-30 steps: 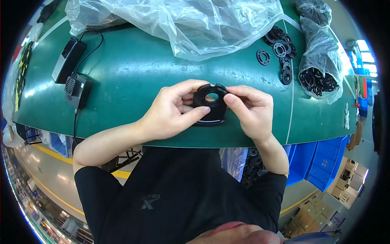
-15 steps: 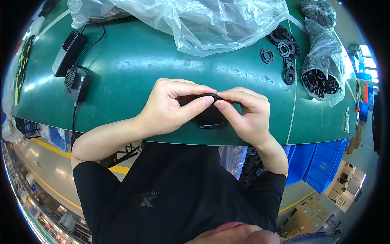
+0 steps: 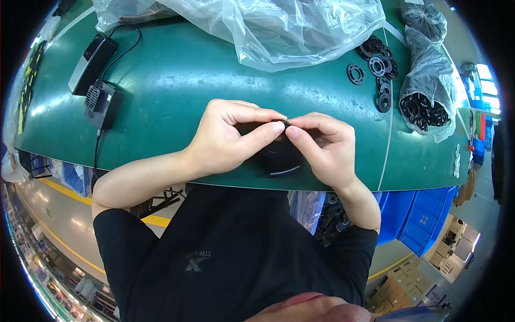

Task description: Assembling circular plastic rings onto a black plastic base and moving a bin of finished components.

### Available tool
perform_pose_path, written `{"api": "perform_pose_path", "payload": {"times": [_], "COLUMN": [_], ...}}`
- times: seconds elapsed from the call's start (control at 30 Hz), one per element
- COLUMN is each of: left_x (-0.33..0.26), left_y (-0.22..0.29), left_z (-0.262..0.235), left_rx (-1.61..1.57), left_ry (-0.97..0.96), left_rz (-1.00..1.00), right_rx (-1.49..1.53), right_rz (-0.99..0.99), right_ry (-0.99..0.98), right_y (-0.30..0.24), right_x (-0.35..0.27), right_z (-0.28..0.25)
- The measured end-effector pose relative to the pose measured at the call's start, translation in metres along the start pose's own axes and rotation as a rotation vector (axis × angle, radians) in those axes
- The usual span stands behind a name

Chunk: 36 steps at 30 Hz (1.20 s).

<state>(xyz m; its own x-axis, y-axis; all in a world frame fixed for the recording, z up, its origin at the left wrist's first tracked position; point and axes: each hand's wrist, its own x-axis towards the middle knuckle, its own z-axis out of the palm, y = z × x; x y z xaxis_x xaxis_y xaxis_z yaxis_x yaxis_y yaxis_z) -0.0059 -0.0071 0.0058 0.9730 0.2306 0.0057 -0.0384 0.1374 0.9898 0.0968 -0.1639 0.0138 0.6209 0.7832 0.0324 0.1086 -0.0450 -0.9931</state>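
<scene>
Both my hands meet over the near middle of the green table, pinching the upper edge of a black, rounded part [image 3: 283,161] whose kind I cannot make out. My left hand [image 3: 228,137] has thumb and forefinger closed on that edge from the left. From the other side, my right hand [image 3: 327,147] pinches it, the two thumb tips almost touching. The part's lower end shows below my thumbs with a shiny curved rim. My fingers hide most of its top.
Black flat rings [image 3: 377,66] lie at the right, beside a clear bag of black parts [image 3: 425,110]. A large plastic bag [image 3: 284,32] covers the far side. Two corded black-and-grey devices [image 3: 102,102] stand at the left. Blue bins [image 3: 426,220] sit below the table's right edge.
The black part has tilted slightly, its lower rim now lower and slanted. Both hands keep their pinch at nearly the same place.
</scene>
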Motion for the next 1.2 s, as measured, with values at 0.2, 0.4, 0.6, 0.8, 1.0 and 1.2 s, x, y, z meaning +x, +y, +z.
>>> {"api": "perform_pose_path", "payload": {"times": [0.2, 0.4, 0.6, 0.8, 1.0, 1.2], "left_x": [0.0, -0.003, 0.003, 0.006, 0.009, 0.009], "left_y": [0.0, -0.001, -0.003, 0.001, -0.001, 0.001], "left_z": [-0.004, -0.001, 0.0, -0.001, -0.007, -0.002], "left_rx": [0.229, 0.002, -0.191, -0.316, -0.274, -0.325], "left_ry": [-0.074, -0.047, -0.026, -0.062, -0.158, -0.18], "left_rz": [0.06, -0.066, -0.214, -0.295, -0.343, -0.366], "right_rx": [-0.057, 0.015, 0.024, 0.193, 0.143, 0.079], "right_rz": [0.041, 0.064, 0.193, 0.223, 0.209, 0.138], "right_ry": [-0.045, -0.035, 0.004, 0.042, 0.025, 0.114], "right_y": [-0.002, 0.002, -0.001, 0.001, -0.002, -0.003], "right_x": [0.0, -0.003, 0.0, 0.004, 0.006, 0.007], "right_z": [-0.004, 0.001, -0.001, -0.007, -0.008, -0.013]}}
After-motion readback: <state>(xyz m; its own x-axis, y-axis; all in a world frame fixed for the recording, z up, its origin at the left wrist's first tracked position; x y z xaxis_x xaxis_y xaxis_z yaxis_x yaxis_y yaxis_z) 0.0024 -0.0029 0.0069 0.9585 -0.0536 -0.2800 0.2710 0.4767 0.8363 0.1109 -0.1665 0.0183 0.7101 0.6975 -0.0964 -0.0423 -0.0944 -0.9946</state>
